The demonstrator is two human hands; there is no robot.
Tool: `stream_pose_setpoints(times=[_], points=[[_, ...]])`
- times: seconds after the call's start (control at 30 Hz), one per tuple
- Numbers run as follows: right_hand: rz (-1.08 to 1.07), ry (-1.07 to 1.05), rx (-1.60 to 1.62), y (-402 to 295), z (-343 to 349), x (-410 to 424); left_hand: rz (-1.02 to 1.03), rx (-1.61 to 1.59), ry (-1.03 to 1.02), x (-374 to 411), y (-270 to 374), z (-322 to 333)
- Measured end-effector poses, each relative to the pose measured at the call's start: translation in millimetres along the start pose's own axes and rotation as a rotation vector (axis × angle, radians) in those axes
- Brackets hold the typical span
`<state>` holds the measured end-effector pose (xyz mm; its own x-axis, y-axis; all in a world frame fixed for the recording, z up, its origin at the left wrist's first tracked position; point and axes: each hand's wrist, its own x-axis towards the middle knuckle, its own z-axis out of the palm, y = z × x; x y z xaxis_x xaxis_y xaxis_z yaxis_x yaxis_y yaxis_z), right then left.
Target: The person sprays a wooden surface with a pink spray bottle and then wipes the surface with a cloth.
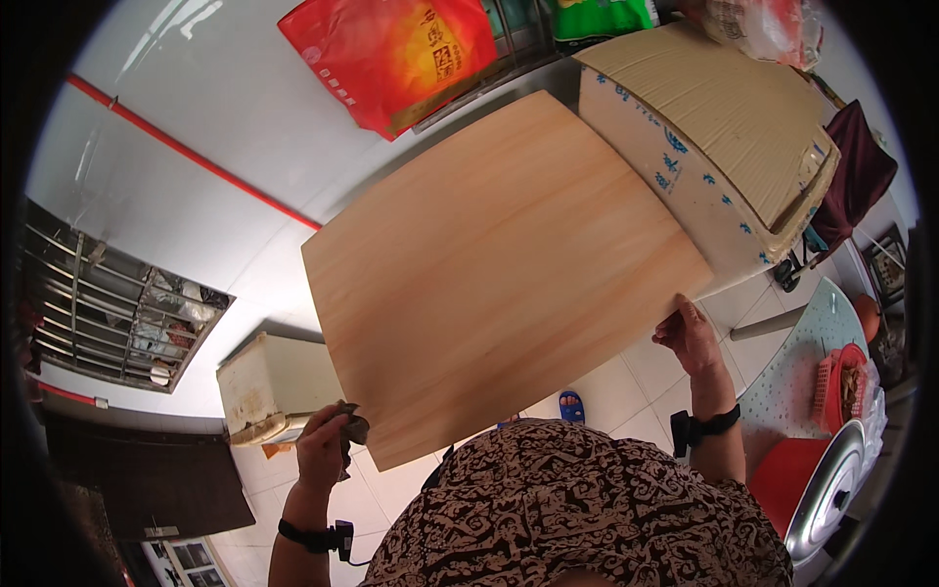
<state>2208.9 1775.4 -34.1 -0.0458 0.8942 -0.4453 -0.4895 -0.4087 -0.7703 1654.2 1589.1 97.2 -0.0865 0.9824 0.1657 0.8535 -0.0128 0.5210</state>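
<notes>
A large rectangular wood-grain board (499,271), perhaps a tabletop, spans the middle of the view, tilted across it. No legs or support under it can be seen. My left hand (317,446) is closed around a crumpled dark cloth (356,429), just beside the board's near left corner. At the near right corner, my right hand (691,339) pinches the board's edge, thumb on top and the other fingers curled at or below the rim. The upper face of the board looks smooth and has nothing on it.
Beyond the board's right side stands a large foam box (660,147) topped with cardboard (719,110). A red bag (396,59) hangs at the far wall. Left is a whitish cabinet (293,374). Right are a glass table (788,374), a red basket (829,396) and a metal lid (825,491).
</notes>
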Motion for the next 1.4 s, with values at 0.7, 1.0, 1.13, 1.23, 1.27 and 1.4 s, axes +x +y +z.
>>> stream_pose_setpoints(times=[0.7,1.0,1.13,1.23,1.27,1.4], points=[[0.050,-0.101,-0.147,-7.3,-8.5,1.4,0.630,-0.084,-0.159,278.1,187.8,279.1],[0.127,-0.164,0.175,-1.3,-69.9,-17.8,1.091,-0.524,-0.775,158.7,263.2,269.4],[0.127,-0.105,0.092,10.0,-70.8,-20.4,0.782,-0.565,-0.460,222.8,235.7,211.3],[0.024,-0.129,0.179,2.7,-51.3,-11.4,0.494,-0.264,0.036,280.4,150.9,176.5],[0.001,-0.121,0.169,-2.0,-44.3,-7.1,0.377,-0.174,0.177,293.3,113.7,163.2],[-0.065,-0.047,-0.109,-17.2,-29.7,10.8,-0.229,0.093,0.433,308.4,-44.8,123.9]])
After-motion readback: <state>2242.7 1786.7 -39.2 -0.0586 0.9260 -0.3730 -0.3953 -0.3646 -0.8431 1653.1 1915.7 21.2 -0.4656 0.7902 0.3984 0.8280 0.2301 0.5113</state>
